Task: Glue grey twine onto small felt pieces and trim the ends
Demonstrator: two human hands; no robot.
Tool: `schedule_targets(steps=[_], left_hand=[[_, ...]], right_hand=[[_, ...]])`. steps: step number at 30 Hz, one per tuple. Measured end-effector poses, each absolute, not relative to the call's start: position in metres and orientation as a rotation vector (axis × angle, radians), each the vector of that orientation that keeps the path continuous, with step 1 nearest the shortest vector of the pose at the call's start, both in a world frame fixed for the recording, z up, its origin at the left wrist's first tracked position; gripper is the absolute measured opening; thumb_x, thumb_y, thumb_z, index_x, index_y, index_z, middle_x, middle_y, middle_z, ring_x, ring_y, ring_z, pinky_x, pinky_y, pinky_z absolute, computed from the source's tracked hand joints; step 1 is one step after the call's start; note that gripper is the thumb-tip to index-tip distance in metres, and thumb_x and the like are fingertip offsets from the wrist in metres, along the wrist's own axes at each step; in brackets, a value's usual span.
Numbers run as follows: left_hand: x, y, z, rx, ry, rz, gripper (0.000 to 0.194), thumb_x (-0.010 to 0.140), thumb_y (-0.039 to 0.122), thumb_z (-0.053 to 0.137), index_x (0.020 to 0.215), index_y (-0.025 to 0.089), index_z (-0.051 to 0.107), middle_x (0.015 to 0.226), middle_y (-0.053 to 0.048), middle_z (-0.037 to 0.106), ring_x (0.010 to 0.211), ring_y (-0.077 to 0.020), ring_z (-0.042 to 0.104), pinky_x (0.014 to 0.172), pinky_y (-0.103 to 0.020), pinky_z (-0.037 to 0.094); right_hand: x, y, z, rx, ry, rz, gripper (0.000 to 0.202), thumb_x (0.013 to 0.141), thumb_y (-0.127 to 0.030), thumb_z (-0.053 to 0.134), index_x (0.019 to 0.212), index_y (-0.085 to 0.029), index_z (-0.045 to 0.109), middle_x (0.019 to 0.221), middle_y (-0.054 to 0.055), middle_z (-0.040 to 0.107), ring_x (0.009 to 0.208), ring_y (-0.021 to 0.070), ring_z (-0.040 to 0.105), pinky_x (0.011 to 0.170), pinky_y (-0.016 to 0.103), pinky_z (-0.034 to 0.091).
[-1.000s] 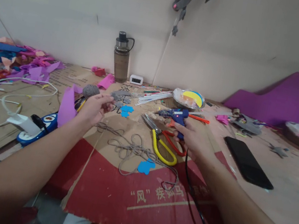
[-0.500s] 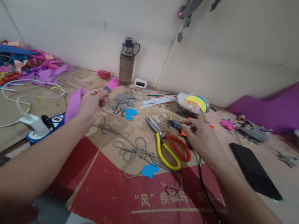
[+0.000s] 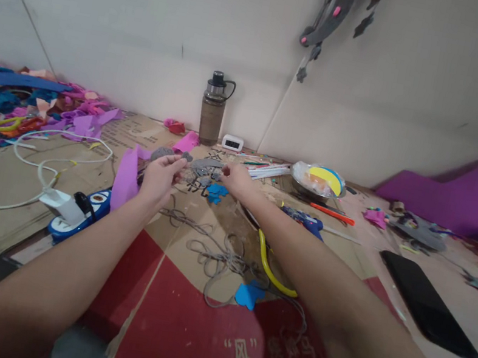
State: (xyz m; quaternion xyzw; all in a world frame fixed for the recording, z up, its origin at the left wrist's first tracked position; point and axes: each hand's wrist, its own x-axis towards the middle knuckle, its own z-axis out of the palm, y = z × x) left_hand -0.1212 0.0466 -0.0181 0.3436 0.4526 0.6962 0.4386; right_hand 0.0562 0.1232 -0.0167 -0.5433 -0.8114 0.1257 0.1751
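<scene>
My left hand pinches a small grey felt cutout between thumb and fingertips. Just across from it, my right hand has its fingers drawn together at the edge of a pile of grey felt pieces; what its fingertips hold, if anything, is hidden. Small blue felt cutouts lie below the pile. The blue glue gun rests on the table to the right. Under my right forearm are scissors, their yellow handle showing, beside tangled grey cord.
A bottle and a small white clock stand by the wall. A bowl sits at the back, a black phone on the right. Left are a power strip, white cable and felt scraps.
My right hand has let go of the glue gun and moved left to the grey felt pieces. My left hand still holds its grey cutout. The view has shifted slightly.
</scene>
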Motion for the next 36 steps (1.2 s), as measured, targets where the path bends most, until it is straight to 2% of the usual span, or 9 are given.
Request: schedule_targets(steps=[4,8,15,17,21,25,30,36], left_hand=[[-0.120,0.047,-0.016,0.850,1.111,1.736,0.026,0.060,0.023,0.076,0.077,0.014,0.058,0.066,0.001,0.063,0.047,-0.0035,0.047,0.046,-0.017,0.033],[-0.120,0.047,-0.017,0.883,1.112,1.742,0.025,0.061,0.024,0.076,0.076,0.014,0.059,0.065,0.001,0.062,0.047,-0.0033,0.046,0.045,-0.016,0.032],[-0.123,0.049,-0.013,0.986,1.238,1.745,0.021,0.064,0.025,0.076,0.077,0.015,0.063,0.069,0.000,0.063,0.050,-0.0043,0.049,0.042,-0.015,0.030],[-0.119,0.052,-0.008,1.022,1.274,1.771,0.020,0.064,0.026,0.076,0.075,0.014,0.064,0.071,0.000,0.064,0.053,-0.0052,0.051,0.041,-0.015,0.031],[-0.102,0.058,-0.003,1.005,1.198,1.718,0.016,0.066,0.021,0.073,0.076,0.014,0.063,0.076,-0.003,0.065,0.067,-0.0104,0.061,0.047,-0.016,0.042],[-0.083,0.062,-0.006,0.981,1.072,1.635,0.014,0.070,0.018,0.068,0.078,0.015,0.057,0.081,-0.005,0.065,0.077,-0.0158,0.066,0.053,-0.022,0.051],[-0.069,0.055,-0.006,1.051,1.070,1.505,0.017,0.074,0.020,0.065,0.082,0.017,0.050,0.081,-0.004,0.066,0.063,-0.0137,0.065,0.045,-0.022,0.048],[-0.062,0.045,-0.005,1.113,1.000,1.460,0.024,0.069,0.026,0.070,0.079,0.017,0.050,0.068,-0.002,0.065,0.045,-0.0077,0.053,0.037,-0.018,0.031]], right_hand=[[0.040,0.139,-0.026,-1.596,-2.331,0.364,0.026,0.077,-0.019,0.063,0.101,-0.011,0.067,0.105,0.017,0.068,0.103,0.0270,0.061,0.089,0.033,0.045],[0.035,0.142,-0.025,-1.649,-2.300,0.391,0.029,0.074,-0.017,0.064,0.101,-0.007,0.066,0.103,0.021,0.068,0.101,0.0295,0.062,0.086,0.035,0.047],[0.045,0.131,-0.011,-1.527,-2.226,0.555,0.011,0.078,-0.023,0.061,0.084,-0.017,0.066,0.080,0.006,0.069,0.080,0.0181,0.064,0.069,0.025,0.047],[0.049,0.123,-0.006,-1.491,-2.197,0.611,0.013,0.079,-0.025,0.060,0.089,-0.017,0.064,0.073,0.003,0.067,0.069,0.0150,0.063,0.062,0.024,0.047],[0.058,0.100,0.005,-1.336,-2.050,0.878,0.033,0.079,-0.023,0.060,0.110,-0.019,0.051,0.063,-0.003,0.061,0.052,0.0110,0.056,0.050,0.021,0.044],[0.071,0.074,0.011,-1.135,-1.790,1.198,0.032,0.078,-0.020,0.058,0.106,-0.024,0.044,0.054,-0.010,0.052,0.046,0.0095,0.051,0.046,0.020,0.044],[0.087,0.053,0.011,-1.002,-1.655,1.325,0.028,0.077,-0.024,0.057,0.102,-0.026,0.045,0.056,-0.011,0.050,0.047,0.0072,0.050,0.046,0.017,0.043],[0.099,0.045,0.013,-0.853,-1.411,1.527,0.022,0.071,-0.033,0.065,0.087,-0.021,0.055,0.064,-0.007,0.054,0.050,0.0047,0.046,0.050,0.018,0.039]])
